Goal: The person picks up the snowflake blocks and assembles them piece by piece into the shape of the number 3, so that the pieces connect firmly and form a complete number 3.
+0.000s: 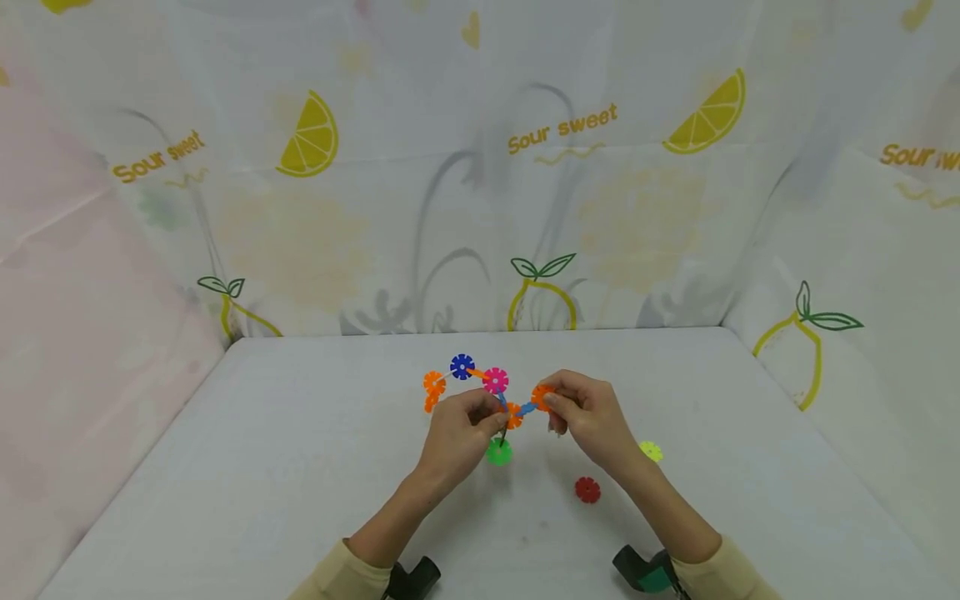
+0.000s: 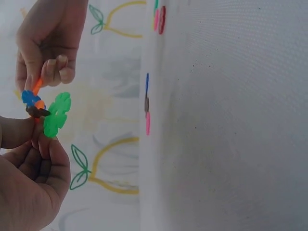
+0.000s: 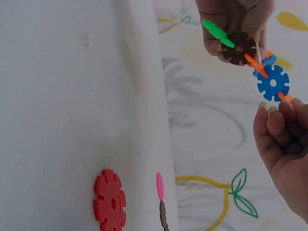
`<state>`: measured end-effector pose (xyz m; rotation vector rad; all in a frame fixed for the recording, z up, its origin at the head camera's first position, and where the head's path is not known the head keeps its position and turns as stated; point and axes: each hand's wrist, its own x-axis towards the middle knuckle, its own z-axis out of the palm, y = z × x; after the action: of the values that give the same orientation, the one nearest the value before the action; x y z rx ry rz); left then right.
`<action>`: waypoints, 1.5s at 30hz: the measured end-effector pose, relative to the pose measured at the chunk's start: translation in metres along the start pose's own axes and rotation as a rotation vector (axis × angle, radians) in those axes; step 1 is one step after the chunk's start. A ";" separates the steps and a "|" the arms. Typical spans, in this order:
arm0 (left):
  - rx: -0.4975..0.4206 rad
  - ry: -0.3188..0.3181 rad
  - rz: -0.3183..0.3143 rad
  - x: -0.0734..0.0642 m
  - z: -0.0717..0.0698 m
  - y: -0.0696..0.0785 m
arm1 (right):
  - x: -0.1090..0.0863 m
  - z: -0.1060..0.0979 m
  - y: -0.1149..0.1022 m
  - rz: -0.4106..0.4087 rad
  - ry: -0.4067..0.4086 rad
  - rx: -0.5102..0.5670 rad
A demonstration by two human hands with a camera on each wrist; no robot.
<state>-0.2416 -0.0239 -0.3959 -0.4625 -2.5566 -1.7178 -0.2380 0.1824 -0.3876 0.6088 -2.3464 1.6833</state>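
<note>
Both hands hold a small chain of joined notched plastic discs up in front of the body. My left hand pinches it near the brown disc, with a green disc hanging below those fingers. Between the hands run an orange disc and a blue disc. At the chain's right end, my right hand pinches another orange disc, partly covered by thumb and fingers. Just beyond the left hand in the head view are a dark blue disc, a pink disc and an orange disc.
A red disc lies on the white table below the right hand. The yellow disc beside the right forearm is partly hidden by it. Behind the table hangs a lemon-print cloth, with more cloth at both sides.
</note>
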 end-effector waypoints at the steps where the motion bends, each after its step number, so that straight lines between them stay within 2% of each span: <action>1: -0.002 0.002 -0.001 0.000 0.000 0.000 | 0.000 0.001 0.000 0.002 0.005 0.003; 9: -0.019 0.011 -0.006 0.000 0.000 0.000 | -0.001 0.005 0.000 0.023 0.049 -0.009; 21: -0.009 0.036 -0.009 0.000 0.000 -0.002 | -0.002 0.008 0.000 0.009 0.059 0.043; 27: -0.001 0.026 0.004 0.000 0.000 0.000 | -0.002 0.010 -0.002 -0.019 0.057 0.060; 34: -0.031 -0.009 0.010 0.004 -0.005 0.002 | 0.002 0.002 -0.001 0.033 0.026 0.023; 37: -0.035 -0.022 0.016 0.005 -0.007 0.002 | 0.003 -0.001 0.000 0.038 0.013 0.063; 45: -0.061 -0.039 0.029 0.005 -0.010 0.003 | 0.004 -0.003 0.001 0.058 -0.001 0.292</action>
<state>-0.2472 -0.0309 -0.3884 -0.5380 -2.5169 -1.7989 -0.2420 0.1843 -0.3860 0.5931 -2.1541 2.0720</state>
